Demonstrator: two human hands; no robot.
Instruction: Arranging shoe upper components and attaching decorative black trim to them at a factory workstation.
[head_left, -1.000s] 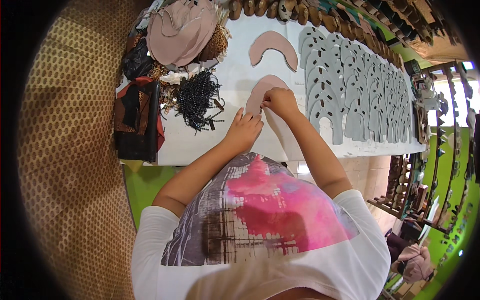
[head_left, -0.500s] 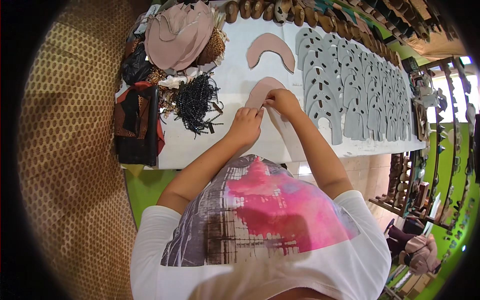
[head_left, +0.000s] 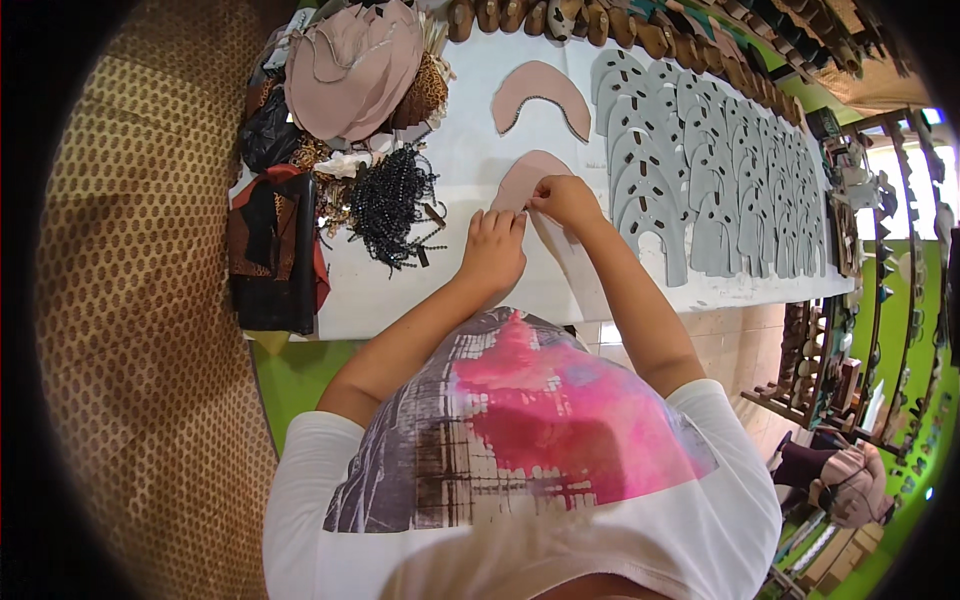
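A curved pink leather piece (head_left: 527,176) lies on the white table (head_left: 420,290) in front of me. My right hand (head_left: 566,198) pinches its near edge with closed fingers. Just below and left of it, my left hand (head_left: 494,250) presses flat on the piece's lower end, fingers together. A second pink curved piece (head_left: 540,88) with a dark bead trim lies further back, untouched.
Rows of grey cut shoe pieces (head_left: 700,170) cover the table's right side. A pile of black beads (head_left: 392,205), a stack of pink leather (head_left: 355,60) and dark fabric (head_left: 270,250) sit at the left. Wooden racks (head_left: 850,340) stand to the right.
Both hands stay on the pink piece. My left hand has slid a little toward my right hand along the piece's lower edge.
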